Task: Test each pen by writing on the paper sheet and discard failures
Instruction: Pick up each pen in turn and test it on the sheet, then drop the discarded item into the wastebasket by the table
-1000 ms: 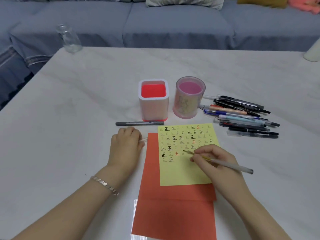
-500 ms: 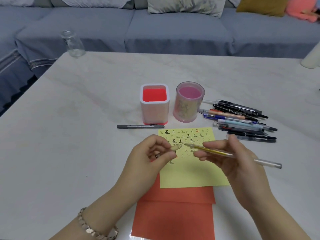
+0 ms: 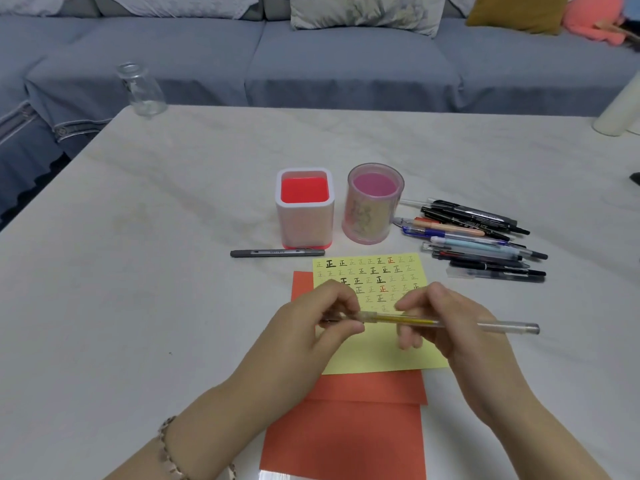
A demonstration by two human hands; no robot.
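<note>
Head view: pen (image 3: 408, 320) horizontal, tip end leftward.

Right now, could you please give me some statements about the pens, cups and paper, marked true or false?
1. The left hand and the right hand both grip the clear pen over the yellow sheet. True.
2. The grey marker stands inside the square cup. False: it lies on the table before that cup.
3. The pile of pens lies right of the round cup. True.
4. The yellow sheet is blank. False: written characters fill its upper part.

Home living room: sofa (image 3: 346, 64), cushions (image 3: 363, 12)
</note>
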